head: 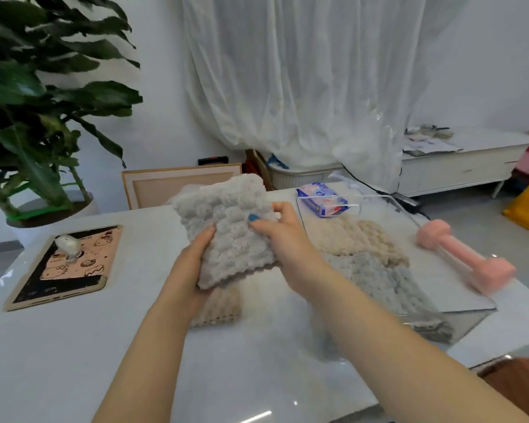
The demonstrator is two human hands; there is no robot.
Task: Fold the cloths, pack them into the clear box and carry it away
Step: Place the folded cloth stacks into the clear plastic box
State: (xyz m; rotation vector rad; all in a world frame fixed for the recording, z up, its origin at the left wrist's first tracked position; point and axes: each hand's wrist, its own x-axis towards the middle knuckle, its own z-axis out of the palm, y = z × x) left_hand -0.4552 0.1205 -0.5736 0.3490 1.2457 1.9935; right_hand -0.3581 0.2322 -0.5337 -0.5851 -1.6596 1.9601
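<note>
Head view: folded grey cloth [226, 228] gripped by left hand [193, 264] and right hand [287, 239], off the table [74, 346]; clear box [466, 322] at right, beige cloth [358, 239] inside.

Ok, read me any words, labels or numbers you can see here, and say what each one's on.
"ello": on the pink tablet case, start hidden, blurry.
Wipes packet: print too blurred to read.
Papers on the sideboard: too small to read.
</note>
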